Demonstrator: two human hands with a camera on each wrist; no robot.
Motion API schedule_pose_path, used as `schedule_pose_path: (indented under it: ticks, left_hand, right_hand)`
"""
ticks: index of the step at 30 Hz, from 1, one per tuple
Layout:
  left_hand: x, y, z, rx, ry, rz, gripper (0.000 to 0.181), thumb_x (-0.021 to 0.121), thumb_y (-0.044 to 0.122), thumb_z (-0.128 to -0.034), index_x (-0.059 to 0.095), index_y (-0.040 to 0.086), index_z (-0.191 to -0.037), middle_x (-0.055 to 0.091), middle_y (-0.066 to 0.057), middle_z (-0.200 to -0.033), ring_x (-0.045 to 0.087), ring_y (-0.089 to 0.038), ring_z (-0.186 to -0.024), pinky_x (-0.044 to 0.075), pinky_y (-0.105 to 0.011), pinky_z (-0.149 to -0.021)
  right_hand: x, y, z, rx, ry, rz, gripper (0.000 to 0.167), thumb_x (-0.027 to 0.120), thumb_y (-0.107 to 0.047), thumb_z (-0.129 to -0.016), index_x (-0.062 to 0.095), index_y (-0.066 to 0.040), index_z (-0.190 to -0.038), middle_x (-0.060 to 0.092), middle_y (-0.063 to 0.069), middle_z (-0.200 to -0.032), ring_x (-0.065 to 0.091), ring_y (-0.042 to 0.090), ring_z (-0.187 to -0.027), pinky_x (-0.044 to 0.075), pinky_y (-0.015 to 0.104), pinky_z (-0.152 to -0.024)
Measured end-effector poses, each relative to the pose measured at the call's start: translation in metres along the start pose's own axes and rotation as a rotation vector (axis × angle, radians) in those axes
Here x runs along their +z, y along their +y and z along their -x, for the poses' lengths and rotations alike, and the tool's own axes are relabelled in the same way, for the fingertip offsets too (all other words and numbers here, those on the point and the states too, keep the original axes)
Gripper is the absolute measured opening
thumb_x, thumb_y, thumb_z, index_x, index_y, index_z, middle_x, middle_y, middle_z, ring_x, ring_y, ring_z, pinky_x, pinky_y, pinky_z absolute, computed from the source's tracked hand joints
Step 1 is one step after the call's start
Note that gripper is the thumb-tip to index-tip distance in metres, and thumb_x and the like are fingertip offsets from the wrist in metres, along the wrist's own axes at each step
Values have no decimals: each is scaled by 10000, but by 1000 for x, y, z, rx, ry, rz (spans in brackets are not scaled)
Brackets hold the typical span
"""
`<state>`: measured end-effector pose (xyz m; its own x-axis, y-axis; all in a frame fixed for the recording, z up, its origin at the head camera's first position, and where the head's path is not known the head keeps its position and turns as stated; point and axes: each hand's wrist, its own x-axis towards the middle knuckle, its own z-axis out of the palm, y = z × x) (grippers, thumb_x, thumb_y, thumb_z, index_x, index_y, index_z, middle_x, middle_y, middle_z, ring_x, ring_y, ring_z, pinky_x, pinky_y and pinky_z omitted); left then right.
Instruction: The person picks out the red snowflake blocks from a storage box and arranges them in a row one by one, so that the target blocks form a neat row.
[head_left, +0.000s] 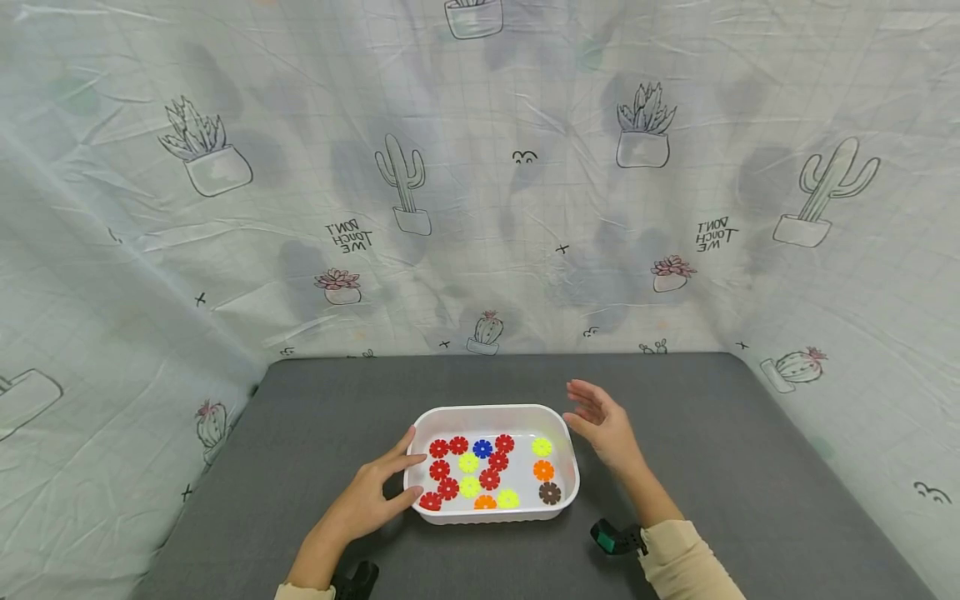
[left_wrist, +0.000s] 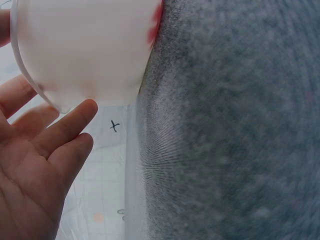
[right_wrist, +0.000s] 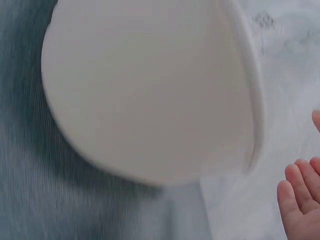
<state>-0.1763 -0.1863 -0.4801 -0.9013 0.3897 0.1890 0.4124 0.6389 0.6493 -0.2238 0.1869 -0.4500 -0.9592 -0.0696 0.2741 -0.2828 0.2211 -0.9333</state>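
Head view: where does the white tray (head_left: 522,471) stand?

Between the hands, just right of the left hand (head_left: 367,496) and just left of the right hand (head_left: 609,427).

How far along does the work look?

Early, I'd judge. The discs are in the tray but lie loose, none visibly joined to another, and neither hand has one. The tray's right end has no hold on it yet.

And how does the tray look?

Shallow, smooth and upright, with rounded corners and a rolled rim. Inside, nearer the left hand, are mostly red discs (head_left: 439,470), with a blue disc (head_left: 482,448) and some yellow ones further along. Nearest the right hand, a yellow, an orange and a brown disc (head_left: 550,493) form a rough column. All have notched edges.

What about the grip?

Left fingers spread apart, some reaching over the rim; I can't tell how hard they press. Right fingers are parted, clear of the rim.

Beyond?

Grey table (head_left: 330,417) under both hands, cactus-printed sheeting (head_left: 480,200) past the fingertips.
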Motion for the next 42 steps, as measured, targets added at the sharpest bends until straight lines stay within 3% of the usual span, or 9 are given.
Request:
schedule_pose_path:
  ticks: [10, 21, 27, 42]
  left_hand:
    - [0, 0, 0, -7, -4, 9, 468, 667, 341, -867, 615, 114, -1273, 302, -68, -1541, 405, -308, -1342, 396, -566, -1006]
    - [0, 0, 1, -7, -7, 17, 465, 671, 329, -866, 616, 108, -1272, 301, -64, -1542, 400, -304, -1344, 391, -566, -1011]
    - [0, -1, 0, -12, -15, 16, 470, 666, 339, -867, 614, 109, -1273, 297, -65, -1544, 404, -307, -1343, 393, -567, -1010]
    - [-2, 0, 0, -5, -13, 31, 477, 662, 340, -871, 605, 112, -1286, 295, -60, -1545, 391, -299, -1351, 383, -570, -1016]
  right_hand:
    - [29, -16, 8, -31, -105, -45, 523, 665, -49, -867, 461, 32, -1342, 505, 218, -1356, 489, 366, -1243, 384, 457, -1041]
    - [61, -17, 4, 117, -155, -36, 477, 713, -123, -843, 545, -37, -1282, 557, 176, -1313, 531, 308, -1216, 404, 430, -1044]
    - [75, -13, -3, 174, -145, 41, 379, 702, -77, -838, 607, -64, -1205, 618, 164, -1228, 574, 298, -1143, 436, 440, -1016]
    - [86, 1, -15, 260, -225, 202, 347, 689, 21, -803, 644, 0, -1146, 661, 154, -1159, 603, 317, -1101, 490, 439, -942]
